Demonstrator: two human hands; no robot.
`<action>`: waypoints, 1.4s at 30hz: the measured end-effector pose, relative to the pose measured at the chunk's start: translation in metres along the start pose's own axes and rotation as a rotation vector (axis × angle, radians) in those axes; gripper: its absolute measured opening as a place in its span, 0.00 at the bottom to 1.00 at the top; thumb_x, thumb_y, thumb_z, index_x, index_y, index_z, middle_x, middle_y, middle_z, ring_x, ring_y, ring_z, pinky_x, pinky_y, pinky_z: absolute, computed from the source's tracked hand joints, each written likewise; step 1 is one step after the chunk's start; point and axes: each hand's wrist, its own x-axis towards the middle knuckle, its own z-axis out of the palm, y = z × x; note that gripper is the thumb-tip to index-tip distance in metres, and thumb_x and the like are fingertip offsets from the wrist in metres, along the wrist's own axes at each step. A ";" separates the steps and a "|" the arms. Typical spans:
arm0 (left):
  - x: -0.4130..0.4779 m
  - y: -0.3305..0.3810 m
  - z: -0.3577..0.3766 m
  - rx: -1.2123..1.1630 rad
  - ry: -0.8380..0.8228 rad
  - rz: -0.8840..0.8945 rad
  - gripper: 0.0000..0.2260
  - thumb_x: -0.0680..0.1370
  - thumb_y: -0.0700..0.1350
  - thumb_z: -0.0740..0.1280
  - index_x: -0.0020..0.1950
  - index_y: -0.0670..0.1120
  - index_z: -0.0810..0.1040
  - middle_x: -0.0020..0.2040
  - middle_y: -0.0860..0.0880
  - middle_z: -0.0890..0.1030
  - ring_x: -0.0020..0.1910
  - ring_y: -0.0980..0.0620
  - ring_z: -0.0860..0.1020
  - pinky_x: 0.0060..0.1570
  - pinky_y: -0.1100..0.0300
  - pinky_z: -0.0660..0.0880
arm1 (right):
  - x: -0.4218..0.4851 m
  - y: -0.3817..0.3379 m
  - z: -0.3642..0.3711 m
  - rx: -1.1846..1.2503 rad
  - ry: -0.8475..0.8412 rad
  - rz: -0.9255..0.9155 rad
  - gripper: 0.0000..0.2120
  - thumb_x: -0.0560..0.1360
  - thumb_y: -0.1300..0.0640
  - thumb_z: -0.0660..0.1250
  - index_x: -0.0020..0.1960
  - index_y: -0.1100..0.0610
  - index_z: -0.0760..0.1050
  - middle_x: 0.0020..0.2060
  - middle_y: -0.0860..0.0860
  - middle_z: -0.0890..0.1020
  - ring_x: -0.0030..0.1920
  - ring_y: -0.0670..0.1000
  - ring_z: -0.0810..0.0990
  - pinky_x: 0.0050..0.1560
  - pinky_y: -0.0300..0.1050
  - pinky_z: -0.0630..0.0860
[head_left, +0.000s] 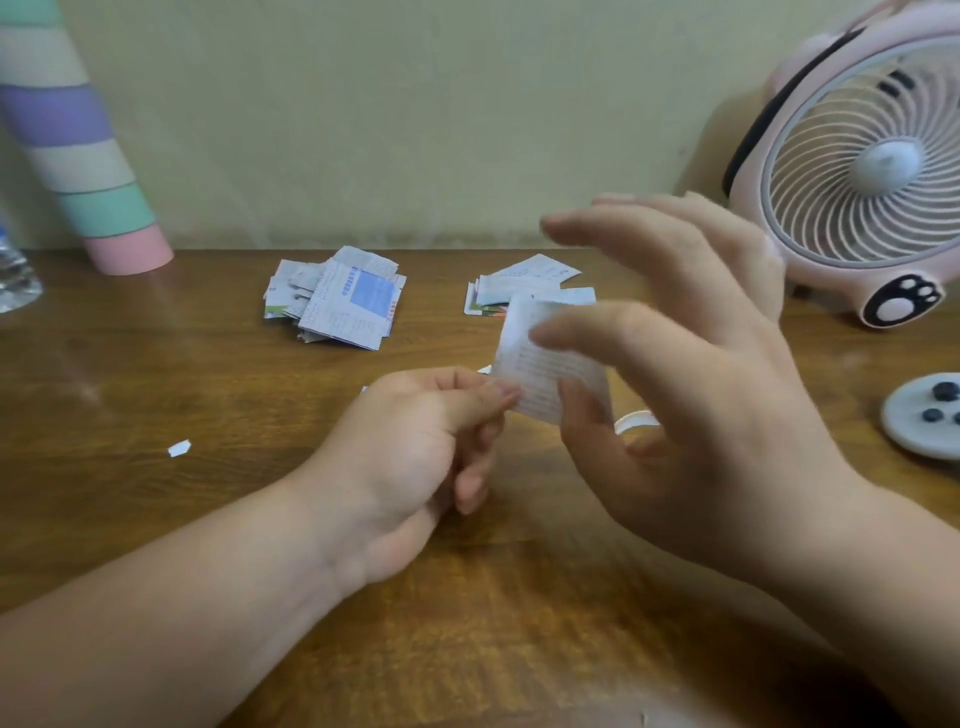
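the left hand (415, 452) pinches the paper slip (545, 364) by its lower corner above the middle of the table (156, 364). the right hand (691, 374), at the slip's 3 o'clock, is spread wide, thumb and forefinger against it; blur hides any pinch. a paper pile (337, 296) lies at 11 o'clock.

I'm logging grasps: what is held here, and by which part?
A printed paper slip, pinched at its bottom corner by the left hand; the right hand overlaps it, its grip blurred.

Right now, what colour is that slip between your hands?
White paper slip with faint rows of small print, blurred; the head view shows it.
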 end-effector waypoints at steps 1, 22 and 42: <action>0.002 0.000 -0.001 -0.027 0.025 -0.008 0.14 0.79 0.43 0.66 0.34 0.43 0.72 0.26 0.47 0.70 0.19 0.51 0.62 0.23 0.63 0.59 | 0.000 -0.001 0.000 -0.032 0.021 -0.038 0.09 0.68 0.70 0.70 0.45 0.59 0.83 0.63 0.58 0.80 0.65 0.62 0.75 0.69 0.65 0.64; 0.014 0.004 -0.018 -0.377 -0.353 -0.325 0.33 0.81 0.60 0.58 0.65 0.30 0.77 0.67 0.31 0.76 0.68 0.37 0.76 0.73 0.45 0.67 | -0.004 0.019 0.021 -0.028 -0.313 0.009 0.08 0.73 0.60 0.69 0.37 0.57 0.82 0.37 0.52 0.78 0.38 0.56 0.72 0.37 0.53 0.72; 0.008 0.011 -0.017 -0.230 -0.345 -0.315 0.33 0.79 0.62 0.60 0.65 0.33 0.78 0.61 0.34 0.79 0.63 0.37 0.79 0.56 0.44 0.78 | -0.008 0.019 0.024 0.095 -0.268 0.092 0.10 0.78 0.58 0.65 0.40 0.59 0.80 0.38 0.52 0.78 0.39 0.55 0.71 0.40 0.50 0.69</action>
